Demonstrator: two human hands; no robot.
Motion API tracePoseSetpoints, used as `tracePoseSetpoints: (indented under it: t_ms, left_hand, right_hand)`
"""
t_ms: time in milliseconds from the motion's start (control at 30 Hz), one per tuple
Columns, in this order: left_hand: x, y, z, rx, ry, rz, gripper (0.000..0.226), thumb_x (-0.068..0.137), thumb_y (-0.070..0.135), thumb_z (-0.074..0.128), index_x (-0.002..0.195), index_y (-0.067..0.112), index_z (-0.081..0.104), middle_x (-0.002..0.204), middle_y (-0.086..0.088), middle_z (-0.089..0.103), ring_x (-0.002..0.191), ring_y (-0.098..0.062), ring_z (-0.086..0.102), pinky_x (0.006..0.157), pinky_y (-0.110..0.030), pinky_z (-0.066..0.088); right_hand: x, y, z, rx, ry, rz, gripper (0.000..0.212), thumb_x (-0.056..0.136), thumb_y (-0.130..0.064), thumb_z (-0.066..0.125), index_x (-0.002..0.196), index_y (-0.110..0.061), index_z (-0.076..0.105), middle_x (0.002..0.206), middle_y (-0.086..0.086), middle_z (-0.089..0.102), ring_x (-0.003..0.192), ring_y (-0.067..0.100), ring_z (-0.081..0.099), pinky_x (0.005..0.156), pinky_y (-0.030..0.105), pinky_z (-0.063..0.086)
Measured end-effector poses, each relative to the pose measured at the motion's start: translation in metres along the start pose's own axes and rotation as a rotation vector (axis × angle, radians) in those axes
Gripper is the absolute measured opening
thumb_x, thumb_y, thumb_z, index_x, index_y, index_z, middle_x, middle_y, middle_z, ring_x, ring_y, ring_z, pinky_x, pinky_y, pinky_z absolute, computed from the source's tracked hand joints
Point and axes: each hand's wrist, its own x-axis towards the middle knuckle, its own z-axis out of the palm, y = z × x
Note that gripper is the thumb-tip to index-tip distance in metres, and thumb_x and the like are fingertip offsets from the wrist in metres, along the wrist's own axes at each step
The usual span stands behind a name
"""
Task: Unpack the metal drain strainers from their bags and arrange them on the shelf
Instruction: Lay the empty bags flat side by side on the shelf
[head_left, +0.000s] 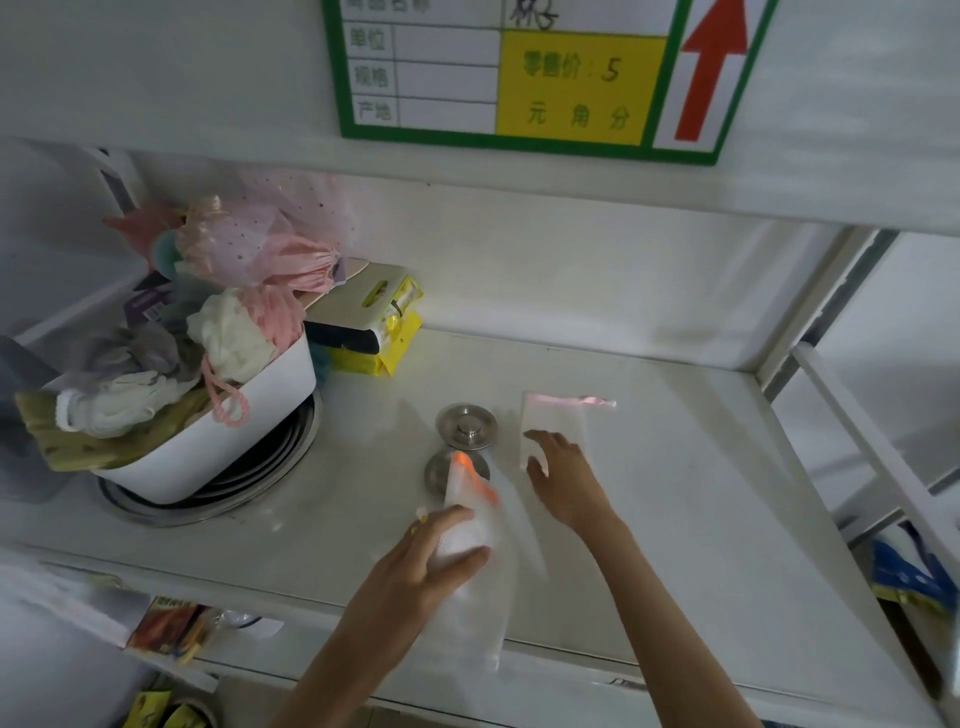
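Two round metal drain strainers stand bare on the white shelf: one farther back, a second just in front of it, partly hidden by a bag. My left hand grips a clear plastic bag with an orange strip at its top; whether it holds anything is unclear. My right hand lies flat, fingers spread, with its fingertips on an empty clear bag with a pink strip, to the right of the strainers.
A white tub heaped with bath sponges and cloth sits on stacked metal rings at the left. Yellow packets lie behind it. A green price label hangs on the shelf above. A frame post bounds the right.
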Motion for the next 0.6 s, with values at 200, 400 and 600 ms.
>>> tracePoseSetpoints:
  t_ms: [200, 400, 600]
  left_hand:
    - [-0.003, 0.007, 0.006, -0.029, 0.042, -0.112, 0.026, 0.081, 0.043, 0.064, 0.101, 0.054, 0.050, 0.092, 0.021, 0.059, 0.083, 0.006, 0.055, 0.070, -0.009, 0.039]
    - [-0.003, 0.011, 0.012, 0.085, 0.051, 0.024, 0.037, 0.083, 0.036, 0.065, 0.095, 0.065, 0.046, 0.105, 0.034, 0.055, 0.096, 0.014, 0.051, 0.077, -0.007, 0.038]
    - [0.002, -0.001, 0.024, 0.189, 0.043, 0.142, 0.045, 0.074, 0.054, 0.064, 0.116, 0.057, 0.048, 0.119, 0.032, 0.054, 0.116, 0.004, 0.049, 0.100, -0.028, 0.040]
  right_hand:
    - [-0.066, -0.036, -0.026, 0.510, -0.223, -0.175, 0.031, 0.089, -0.005, 0.056, 0.105, -0.030, 0.060, 0.111, -0.007, 0.063, 0.103, 0.005, 0.058, 0.093, 0.019, 0.043]
    - [-0.082, -0.034, -0.033, 0.438, 0.006, -0.225, 0.011, 0.085, -0.007, 0.065, 0.084, -0.017, 0.063, 0.085, -0.005, 0.066, 0.086, 0.006, 0.060, 0.081, 0.011, 0.042]
    - [-0.092, -0.012, -0.051, 0.053, 0.150, -0.126, 0.011, 0.087, -0.009, 0.059, 0.086, -0.020, 0.060, 0.082, -0.005, 0.065, 0.062, 0.000, 0.044, 0.061, 0.025, 0.040]
